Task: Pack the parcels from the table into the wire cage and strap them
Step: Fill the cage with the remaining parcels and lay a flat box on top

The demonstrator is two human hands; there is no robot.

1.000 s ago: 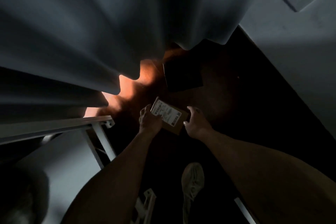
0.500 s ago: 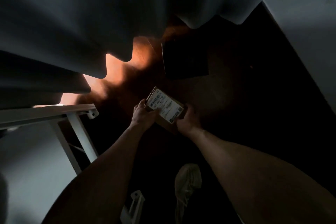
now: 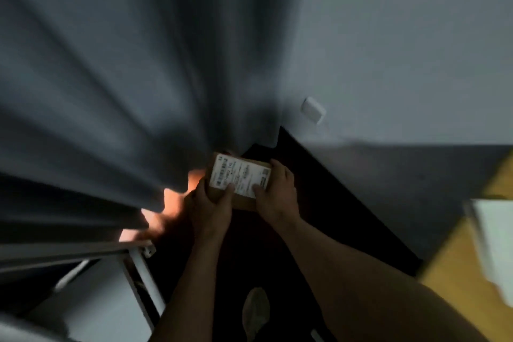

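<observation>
We held the parcel (image 3: 238, 179) between both hands, its white label facing up at us. The fingers (image 3: 229, 189) of our left hand (image 3: 211, 203) curled round its near left edge, thumb on the label. Our right hand (image 3: 277, 191) gripped the right edge the same way.

Half a second before, the parcel had sat lower and tilted over the dark floor (image 3: 333, 216). It had since come up and levelled, and our view had swung up with it.

Beyond the fingers hung the grey curtain (image 3: 111, 91), with a wall socket (image 3: 313, 110) past the right ones. Below our left wrist stood the white bench frame (image 3: 144, 272). A blurred yellow shape (image 3: 458, 244) had entered far to the right. We saw no wire cage, so we judged the carry only just begun.
</observation>
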